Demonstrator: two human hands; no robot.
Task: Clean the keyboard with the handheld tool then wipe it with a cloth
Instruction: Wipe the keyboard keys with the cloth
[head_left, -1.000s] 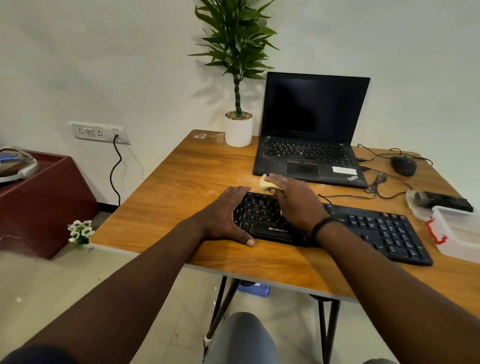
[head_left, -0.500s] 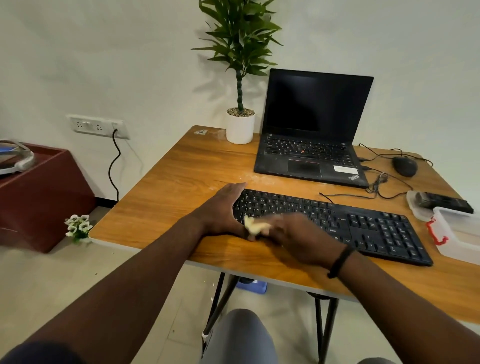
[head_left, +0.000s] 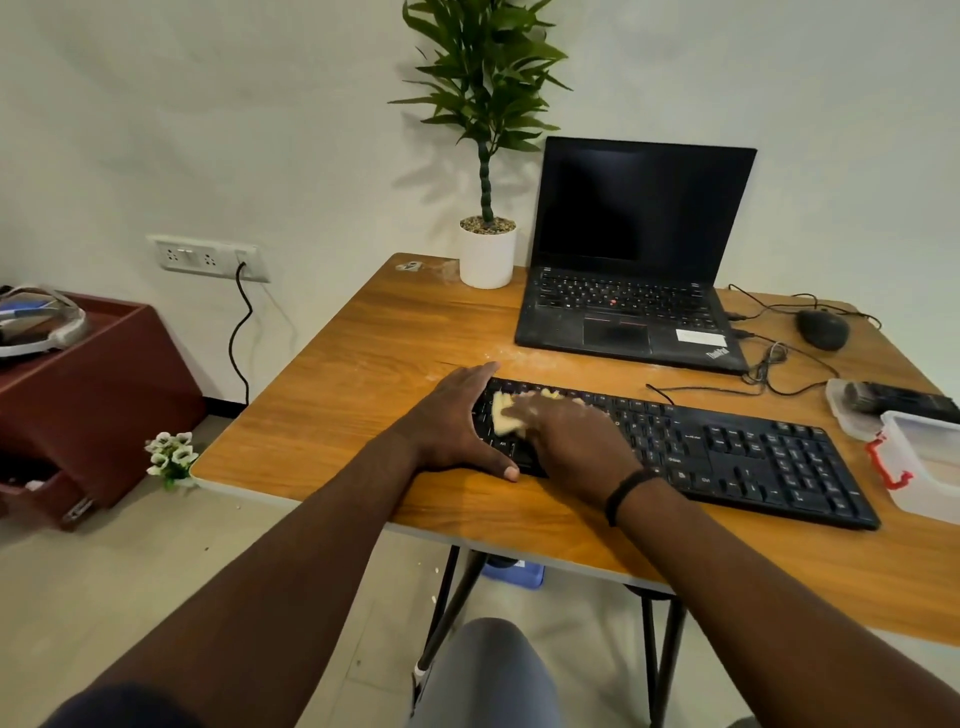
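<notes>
A black full-size keyboard (head_left: 737, 457) lies across the front of the wooden desk (head_left: 374, 364). My left hand (head_left: 457, 421) grips the keyboard's left end, thumb on its near edge and fingers over its far corner. My right hand (head_left: 566, 441), blurred, presses a pale yellow cloth (head_left: 504, 415) onto the left keys. Only part of the cloth shows from under the fingers. A dark handheld brush tool (head_left: 893, 397) lies at the desk's right side on a clear lid.
An open black laptop (head_left: 628, 291) stands behind the keyboard, a white potted plant (head_left: 487, 249) to its left. A black mouse (head_left: 822, 328) and loose cables (head_left: 774, 364) lie at the back right. A clear plastic box (head_left: 930, 467) with a red clasp sits by the keyboard's right end.
My right hand went with the cloth from the keyboard's far edge to its near edge, then back up onto the left keys. My left hand stayed on the keyboard's left end.
</notes>
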